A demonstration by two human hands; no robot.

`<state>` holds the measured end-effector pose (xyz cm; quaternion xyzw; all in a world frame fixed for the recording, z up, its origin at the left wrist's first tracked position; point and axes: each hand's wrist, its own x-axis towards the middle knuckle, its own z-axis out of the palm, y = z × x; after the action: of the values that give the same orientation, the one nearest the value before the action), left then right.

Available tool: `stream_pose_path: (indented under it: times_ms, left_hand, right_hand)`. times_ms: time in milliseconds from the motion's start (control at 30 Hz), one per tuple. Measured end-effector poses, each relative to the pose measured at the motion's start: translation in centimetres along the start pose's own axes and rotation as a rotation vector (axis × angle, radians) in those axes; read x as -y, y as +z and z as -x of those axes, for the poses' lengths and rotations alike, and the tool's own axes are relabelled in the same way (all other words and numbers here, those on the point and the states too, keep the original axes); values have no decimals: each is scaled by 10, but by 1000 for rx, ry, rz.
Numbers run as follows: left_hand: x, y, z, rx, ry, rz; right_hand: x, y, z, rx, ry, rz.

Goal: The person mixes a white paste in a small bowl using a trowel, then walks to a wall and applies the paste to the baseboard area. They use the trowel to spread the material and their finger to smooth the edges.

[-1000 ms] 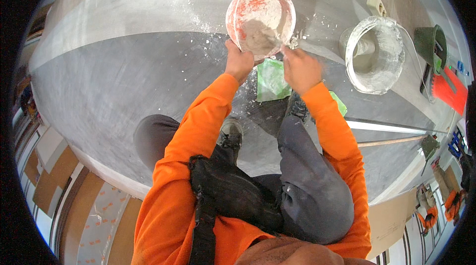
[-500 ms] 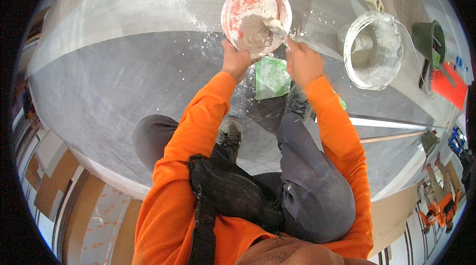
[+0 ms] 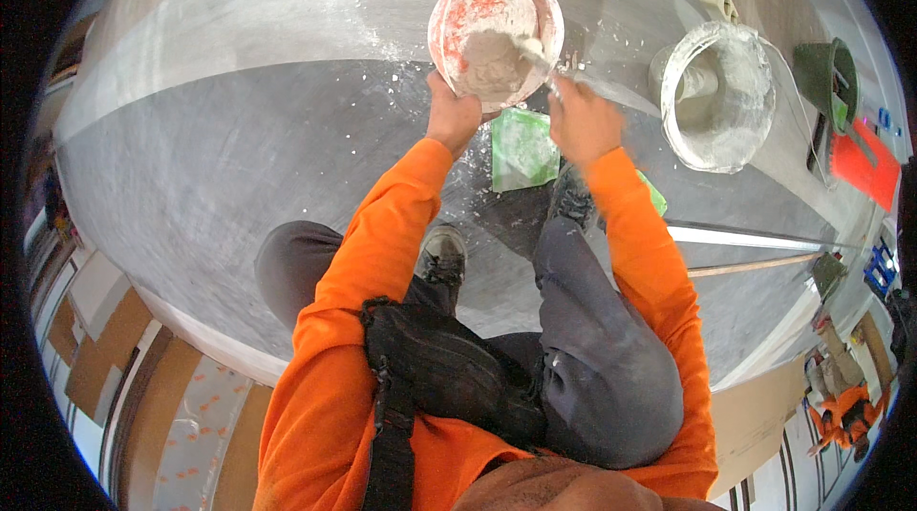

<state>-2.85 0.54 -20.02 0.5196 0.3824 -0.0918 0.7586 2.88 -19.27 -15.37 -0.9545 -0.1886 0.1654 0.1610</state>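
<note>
A reddish bucket (image 3: 449,33), whitened by powder, stands tilted on the floor in front of me with a grey-beige paste (image 3: 497,67) in it. My left hand (image 3: 453,116) is closed on its near left edge, with some fingers hidden beneath it. In my right hand (image 3: 585,119) is a small trowel (image 3: 541,58), gripped by its handle at the bucket's near right rim. The trowel's blade is blurred and coated with paste, and reaches into the bucket. Just below the bucket lies a green-and-white bag (image 3: 525,150) dusted with powder.
To the right stands a large plaster-smeared bucket (image 3: 671,119), with a cream power socket block (image 3: 718,1) and cable behind it. Farther right are a dark green bucket (image 3: 814,81) and a red flat tool (image 3: 864,172). A long white strip (image 3: 745,239) lies on the dusty grey floor (image 3: 220,158).
My right hand has shifted slightly, moving the trowel blade through the paste. The paste's surface has changed shape. My left hand keeps its hold on the bucket, which has barely moved.
</note>
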Motion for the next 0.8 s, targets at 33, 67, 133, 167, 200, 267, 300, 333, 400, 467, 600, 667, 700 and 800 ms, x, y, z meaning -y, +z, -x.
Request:
stream_pose_path:
  times_ms: [33, 67, 133, 167, 200, 267, 300, 333, 400, 467, 600, 667, 700, 800]
  left_hand:
    - [-5, 2, 3, 3, -19, -6]
    - [-10, 4, 6, 7, -37, -12]
    - [-12, 0, 8, 5, -59, -26]
    - [-11, -2, 6, 0, -58, -33]
    - [-10, -3, 5, -1, -54, -40]
    - [-7, -2, 5, -40, -44, -42]
    - [-6, 0, 4, -50, -41, -41]
    - [-5, -1, 4, -50, -60, -57]
    - [-3, -4, 3, -52, -99, -91]
    - [2, -7, 3, -59, -71, -118]
    - [8, -10, -1, -49, -13, -73]
    - [9, -7, 0, -53, 20, -82]
    - [10, -6, 2, -56, 33, -88]
    - [8, -6, 5, -65, 14, -84]
  right_hand:
    - [1, 1, 6, 3, -26, -80]
    - [2, 2, 11, 7, -51, -160]
    - [8, -2, 16, 24, -99, -307]
    - [8, -8, 16, 34, -123, -371]
    - [7, -14, 15, 39, -146, -434]
    - [-4, -8, 10, 101, -123, -436]
    - [-11, -7, 6, 129, -105, -432]
    - [-14, -10, -2, 112, -87, -348]
    - [-18, -18, -16, 80, -52, -183]
    - [-14, -23, -16, 68, -90, -277]
    - [-10, -10, -8, 130, -176, -308]
    - [-18, -13, -14, 112, -77, -258]
    - [-18, -17, -16, 105, -26, -234]
    - [-4, -22, -6, 113, -25, -339]
